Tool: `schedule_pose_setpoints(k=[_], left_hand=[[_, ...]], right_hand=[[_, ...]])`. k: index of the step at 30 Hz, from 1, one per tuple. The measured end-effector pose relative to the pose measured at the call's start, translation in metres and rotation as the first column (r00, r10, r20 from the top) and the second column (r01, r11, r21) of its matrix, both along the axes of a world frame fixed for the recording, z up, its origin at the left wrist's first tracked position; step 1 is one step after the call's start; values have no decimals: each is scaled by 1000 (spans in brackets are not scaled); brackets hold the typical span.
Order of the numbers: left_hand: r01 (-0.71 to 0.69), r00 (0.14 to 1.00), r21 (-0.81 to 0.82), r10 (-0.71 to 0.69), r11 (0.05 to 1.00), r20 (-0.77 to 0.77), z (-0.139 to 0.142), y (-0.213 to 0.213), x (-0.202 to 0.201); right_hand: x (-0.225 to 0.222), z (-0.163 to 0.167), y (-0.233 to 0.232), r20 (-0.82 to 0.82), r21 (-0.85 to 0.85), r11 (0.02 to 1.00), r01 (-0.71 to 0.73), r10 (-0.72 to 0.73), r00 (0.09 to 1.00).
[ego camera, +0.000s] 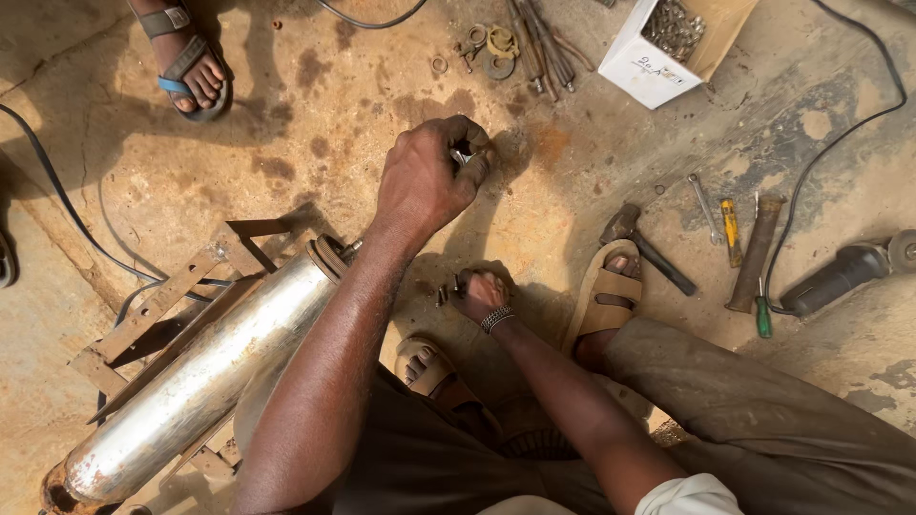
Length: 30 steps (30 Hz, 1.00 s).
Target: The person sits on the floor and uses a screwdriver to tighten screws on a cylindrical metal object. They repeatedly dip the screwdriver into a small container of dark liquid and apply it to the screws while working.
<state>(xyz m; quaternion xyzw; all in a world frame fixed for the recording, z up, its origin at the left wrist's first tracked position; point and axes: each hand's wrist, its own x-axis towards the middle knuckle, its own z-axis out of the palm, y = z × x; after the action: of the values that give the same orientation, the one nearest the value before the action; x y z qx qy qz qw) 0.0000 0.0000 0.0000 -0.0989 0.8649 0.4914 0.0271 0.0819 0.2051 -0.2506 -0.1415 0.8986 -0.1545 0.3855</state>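
Left hand [426,181]: reaches fwd over the concrete floor [315,105], fingers curled tight round a small shiny metal part [462,156]; part mostly hidden by the fingers, only a silvery bit shows, kind can't tell.
Right hand [480,294]: lower, near the person's sandalled feet, metal bracelet on wrist; fingers bent narrow, pinching a small dark piece, too small to tell what.
Small bolts [442,296]: dark bits on floor just beside right hand.
Steel cylinder [205,377]: long, shiny, rusty end caps, lies tilted on a rusty angle-iron frame [157,305], just left of the left forearm.
Washers + rods [515,48]: rusty rings and thin bars in a heap, ahead of left hand, apart from it.
Box [658,48]: white cardboard, open brown flap, upper right, full of small grey metal pieces; handwritten mark on white side.
Tools right: hammer [644,248], spanner [706,208], yellow-handled tool [730,232], green screwdriver [763,315], angle grinder [844,275] w/ black cable.
Other person: sandalled foot [186,62] top left, well apart.
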Motion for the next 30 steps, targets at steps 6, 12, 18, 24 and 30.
schedule_pose_setpoints(k=[6, 12, 18, 24, 30], left_hand=[[-34, 998, -57, 31, 998, -54, -17, -4, 3], [6, 985, -95, 10, 995, 171, -54, -24, 10], [-34, 996, 135, 22, 990, 88, -74, -18, 8], [-301, 954, 563, 241, 770, 180, -76, -30, 1], [-347, 927, 841, 290, 414, 239, -88, -27, -2]], right_hand=[[2, 7, -8, -346, -39, 997, 59, -69, 936], [-39, 41, -24, -163, -688, 702, 185, -397, 903], [-87, 114, -67, -130, -862, 465, 203, -589, 798], [-93, 170, -71, -321, -849, 529, 7, -526, 788], [-97, 194, -38, -337, -727, 675, 127, -511, 791]])
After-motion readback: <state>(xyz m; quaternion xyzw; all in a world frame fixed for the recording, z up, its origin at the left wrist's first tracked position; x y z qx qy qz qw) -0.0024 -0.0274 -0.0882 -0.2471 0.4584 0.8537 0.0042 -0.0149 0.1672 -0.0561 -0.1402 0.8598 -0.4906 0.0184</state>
